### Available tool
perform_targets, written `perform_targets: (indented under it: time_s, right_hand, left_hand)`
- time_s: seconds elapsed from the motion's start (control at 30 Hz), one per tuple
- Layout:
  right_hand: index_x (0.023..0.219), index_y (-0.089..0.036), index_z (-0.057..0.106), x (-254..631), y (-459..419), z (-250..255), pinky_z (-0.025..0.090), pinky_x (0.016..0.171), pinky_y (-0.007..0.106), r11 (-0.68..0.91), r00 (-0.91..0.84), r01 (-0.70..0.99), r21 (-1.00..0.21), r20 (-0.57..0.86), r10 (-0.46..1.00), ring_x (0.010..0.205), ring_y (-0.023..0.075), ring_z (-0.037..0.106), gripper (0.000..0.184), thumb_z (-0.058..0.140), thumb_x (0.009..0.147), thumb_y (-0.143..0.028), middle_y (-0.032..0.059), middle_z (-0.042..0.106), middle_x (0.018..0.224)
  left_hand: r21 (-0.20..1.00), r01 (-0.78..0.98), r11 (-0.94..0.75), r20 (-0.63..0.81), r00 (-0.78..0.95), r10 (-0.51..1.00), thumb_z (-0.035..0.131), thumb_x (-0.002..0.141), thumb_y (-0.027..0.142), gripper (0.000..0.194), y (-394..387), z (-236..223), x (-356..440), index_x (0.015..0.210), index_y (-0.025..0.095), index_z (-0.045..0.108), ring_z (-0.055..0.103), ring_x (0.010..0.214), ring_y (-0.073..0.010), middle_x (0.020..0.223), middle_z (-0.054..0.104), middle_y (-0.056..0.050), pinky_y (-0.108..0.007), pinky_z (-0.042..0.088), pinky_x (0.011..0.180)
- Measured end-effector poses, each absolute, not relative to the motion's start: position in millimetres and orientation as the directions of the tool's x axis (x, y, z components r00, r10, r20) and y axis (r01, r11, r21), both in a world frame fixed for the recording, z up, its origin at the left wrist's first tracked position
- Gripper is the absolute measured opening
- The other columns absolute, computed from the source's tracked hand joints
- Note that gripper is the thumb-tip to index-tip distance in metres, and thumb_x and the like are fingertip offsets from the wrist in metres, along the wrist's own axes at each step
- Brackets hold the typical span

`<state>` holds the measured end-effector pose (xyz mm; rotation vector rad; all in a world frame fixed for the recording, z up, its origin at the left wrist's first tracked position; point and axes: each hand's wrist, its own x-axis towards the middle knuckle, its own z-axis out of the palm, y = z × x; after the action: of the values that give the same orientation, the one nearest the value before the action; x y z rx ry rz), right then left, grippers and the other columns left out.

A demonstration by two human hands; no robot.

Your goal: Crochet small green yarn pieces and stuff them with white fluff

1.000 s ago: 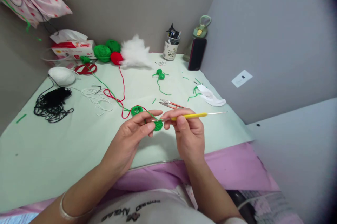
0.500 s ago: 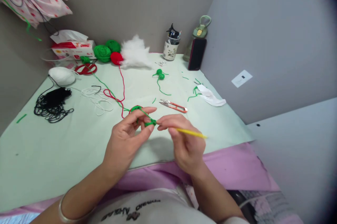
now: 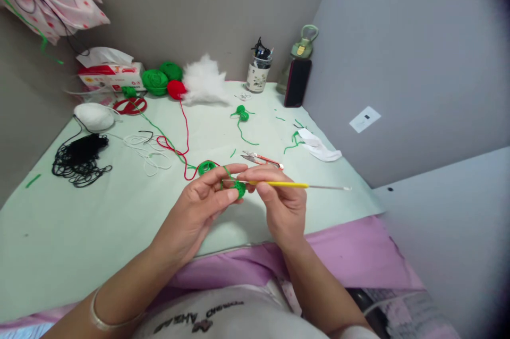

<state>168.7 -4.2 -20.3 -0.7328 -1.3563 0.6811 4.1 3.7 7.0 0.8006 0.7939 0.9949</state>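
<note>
My left hand (image 3: 199, 209) is closed, pinching a small green crocheted piece (image 3: 239, 189) between thumb and fingers, with green yarn (image 3: 169, 141) running over the forefinger. My right hand (image 3: 279, 203) is closed on a crochet hook with a yellow handle (image 3: 285, 184); its metal end points right and its tip is at the green piece. Both hands hover just above the pale green table (image 3: 119, 211) near its front edge. A second small green crocheted ring (image 3: 206, 167) lies on the table just beyond my left fingers.
Orange thread snips (image 3: 263, 158) lie just beyond my hands. Farther back are green yarn balls (image 3: 155, 80), a red ball (image 3: 176, 88), white stuffing (image 3: 205, 82), a tissue box (image 3: 109, 74), a cup of tools (image 3: 257, 73), a bottle (image 3: 298, 52) and a phone (image 3: 297, 83). Black yarn (image 3: 79, 155) lies left.
My right hand swung the hook from pointing down-right back to level, pointing right, and rose a little. The green piece stayed pinched in my left hand.
</note>
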Motion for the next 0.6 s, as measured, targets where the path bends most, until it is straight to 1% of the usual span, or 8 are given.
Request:
perform_targets:
  time_s: [0.1, 0.17, 0.27, 0.33, 0.4, 0.47, 0.53, 0.6]
  right_hand:
    - [0.113, -0.030, 0.080, 166.5, -7.0, -23.3, 0.062, 0.071, 0.033, 0.638, 0.101, 0.118, -0.761, 0.648, 0.755, 0.084, 0.0172, 0.074, 0.022, 0.064, 0.103, -0.020, 0.0029, 0.080, 0.099]
    - [0.119, -0.030, 0.078, 165.2, -10.4, -26.9, 0.063, 0.075, 0.033, 0.685, 0.069, 0.280, -0.673, 0.725, 0.685, 0.090, 0.0179, 0.076, 0.028, 0.065, 0.101, -0.013, 0.0041, 0.079, 0.104]
    - [0.128, -0.029, 0.076, 164.8, -13.6, -31.2, 0.065, 0.081, 0.035, 0.737, -0.048, 0.528, -0.422, 0.852, 0.522, 0.100, 0.0204, 0.076, 0.038, 0.067, 0.098, -0.008, 0.0078, 0.078, 0.115]
    - [0.130, -0.029, 0.075, 166.3, -13.4, -30.8, 0.065, 0.081, 0.036, 0.752, -0.059, 0.541, -0.377, 0.875, 0.481, 0.100, 0.0210, 0.076, 0.039, 0.066, 0.099, -0.008, 0.0081, 0.078, 0.115]
    - [0.125, -0.028, 0.077, 168.6, -12.1, -27.4, 0.065, 0.079, 0.037, 0.741, 0.038, 0.428, -0.517, 0.830, 0.557, 0.096, 0.0208, 0.076, 0.033, 0.064, 0.101, -0.011, 0.0067, 0.080, 0.108]
    - [0.114, -0.027, 0.079, 170.3, -10.2, -23.1, 0.063, 0.072, 0.035, 0.680, 0.164, 0.229, -0.696, 0.716, 0.678, 0.082, 0.0184, 0.074, 0.022, 0.063, 0.103, -0.017, 0.0048, 0.080, 0.097]
    - [0.104, -0.026, 0.081, 170.4, -8.5, -20.2, 0.061, 0.065, 0.033, 0.609, 0.206, 0.042, -0.792, 0.603, 0.770, 0.072, 0.0164, 0.070, 0.017, 0.063, 0.104, -0.026, 0.0038, 0.079, 0.091]
    - [0.101, -0.026, 0.082, 169.0, -7.1, -19.6, 0.061, 0.066, 0.033, 0.566, 0.158, -0.036, -0.824, 0.554, 0.817, 0.077, 0.0179, 0.071, 0.017, 0.065, 0.103, -0.032, 0.0046, 0.080, 0.093]
  left_hand:
    - [0.905, -0.343, 0.250, -0.163, 0.263, 0.951, 0.089, 0.081, 0.032, 0.029, 1.9, 5.3, 7.0, 0.110, 0.031, 0.087, 0.060, 0.090, -0.0150, 0.091, 0.070, 0.000, -0.023, 0.049, 0.081]
    - [0.905, -0.352, 0.240, -0.168, 0.222, 0.960, 0.091, 0.079, 0.032, 0.036, 1.5, 4.2, 8.5, 0.115, 0.032, 0.085, 0.057, 0.086, -0.0134, 0.088, 0.068, 0.001, -0.021, 0.046, 0.075]
    - [0.836, -0.426, 0.345, -0.246, 0.270, 0.931, 0.094, 0.077, 0.032, 0.046, 2.8, 3.1, 8.5, 0.121, 0.030, 0.083, 0.052, 0.073, -0.0094, 0.081, 0.065, 0.003, -0.018, 0.046, 0.070]
    - [0.752, -0.469, 0.463, -0.301, 0.381, 0.874, 0.095, 0.075, 0.033, 0.045, 5.1, 2.5, 6.8, 0.117, 0.024, 0.085, 0.045, 0.062, -0.0065, 0.070, 0.058, 0.005, -0.020, 0.052, 0.076]
    - [0.688, -0.494, 0.531, -0.326, 0.444, 0.835, 0.095, 0.074, 0.030, 0.039, 7.6, 2.1, 4.8, 0.111, 0.020, 0.086, 0.041, 0.057, -0.0048, 0.064, 0.053, 0.007, -0.024, 0.056, 0.085]
    - [0.686, -0.522, 0.506, -0.314, 0.416, 0.854, 0.093, 0.074, 0.025, 0.033, 8.8, 2.2, 3.9, 0.106, 0.020, 0.087, 0.049, 0.061, -0.0056, 0.069, 0.059, 0.006, -0.027, 0.057, 0.090]
    - [0.732, -0.520, 0.440, -0.272, 0.368, 0.889, 0.092, 0.076, 0.023, 0.030, 8.0, 2.6, 4.9, 0.105, 0.025, 0.087, 0.062, 0.077, -0.0101, 0.084, 0.069, 0.002, -0.029, 0.055, 0.095]
    - [0.797, -0.472, 0.376, -0.221, 0.352, 0.910, 0.091, 0.077, 0.024, 0.032, 5.6, 3.1, 6.7, 0.108, 0.029, 0.086, 0.066, 0.095, -0.0155, 0.095, 0.074, 0.001, -0.030, 0.052, 0.098]
